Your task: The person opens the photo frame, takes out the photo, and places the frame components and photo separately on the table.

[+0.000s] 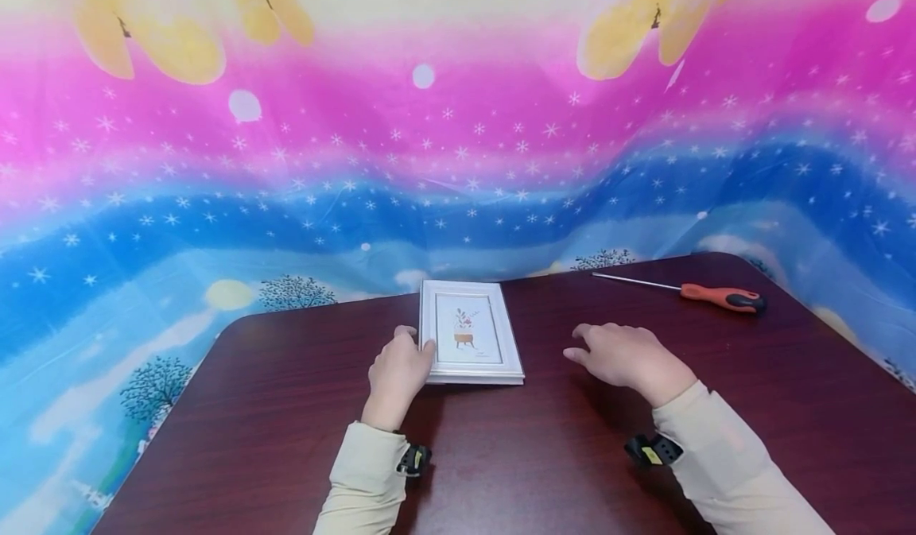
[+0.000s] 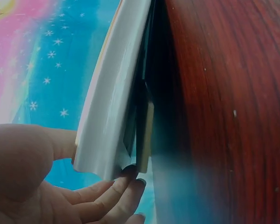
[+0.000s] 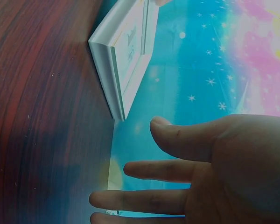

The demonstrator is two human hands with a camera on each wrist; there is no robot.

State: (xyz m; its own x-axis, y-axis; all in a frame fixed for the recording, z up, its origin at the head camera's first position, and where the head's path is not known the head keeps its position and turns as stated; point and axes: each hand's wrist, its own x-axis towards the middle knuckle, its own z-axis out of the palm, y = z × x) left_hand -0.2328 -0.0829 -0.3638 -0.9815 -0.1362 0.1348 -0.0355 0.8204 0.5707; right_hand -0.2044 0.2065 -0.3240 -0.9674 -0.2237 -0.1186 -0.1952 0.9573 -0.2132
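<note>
A white picture frame [image 1: 468, 332] with a potted-plant print lies face up near the middle of the table, its left side slightly raised in the left wrist view. My left hand [image 1: 399, 368] grips its left edge, thumb on the front and fingers at the back. Behind the picture frame, a thin dark flap with a pale edge [image 2: 148, 135] stands out near those fingertips. To the right, my right hand [image 1: 633, 356] hovers over the table, apart from the picture frame. Its fingers [image 3: 144, 201] are extended and hold nothing.
A screwdriver [image 1: 723, 296] with an orange and black handle lies at the back right of the dark red wooden table [image 1: 286, 424]. Behind the table hangs a colourful printed cloth [image 1: 429, 161]. Both wrists wear black straps.
</note>
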